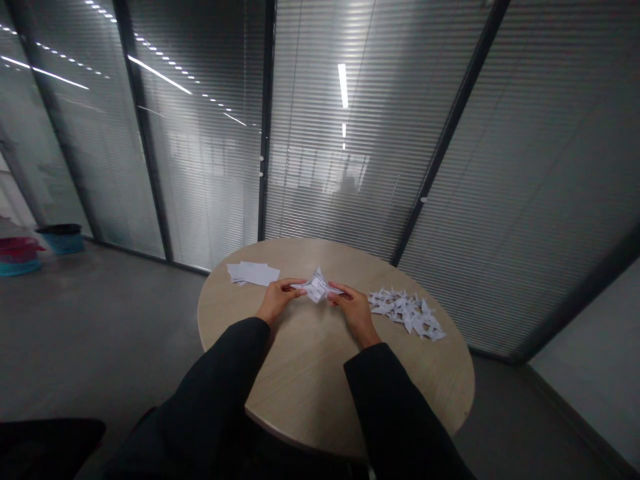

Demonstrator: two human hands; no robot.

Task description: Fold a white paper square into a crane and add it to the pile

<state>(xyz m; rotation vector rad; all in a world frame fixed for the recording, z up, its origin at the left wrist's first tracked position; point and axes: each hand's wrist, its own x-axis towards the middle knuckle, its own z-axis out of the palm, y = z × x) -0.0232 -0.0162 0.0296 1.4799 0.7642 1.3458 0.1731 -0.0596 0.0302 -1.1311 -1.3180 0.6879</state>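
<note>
Both left hand (276, 300) and right hand (353, 309) pinch folded paper (315, 285) in their fingers (295, 285); floor tubs (20, 257) hide their contents.

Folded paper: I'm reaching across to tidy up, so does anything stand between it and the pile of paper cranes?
Yes, the right hand holding the folded paper lies between it and the paper cranes; nothing else visible does.

The room is dim and greyish; the brightest marks are ceiling strip lights (343, 85) mirrored as white streaks in the slatted glass partition (210, 167); the wide lens bows the walls outward toward the edges; the round table (310, 373) is softly lit; the left hand (277, 300) and right hand (354, 312) throw barely any shadow; one patch (347, 183) is blurred into blocks.
</note>
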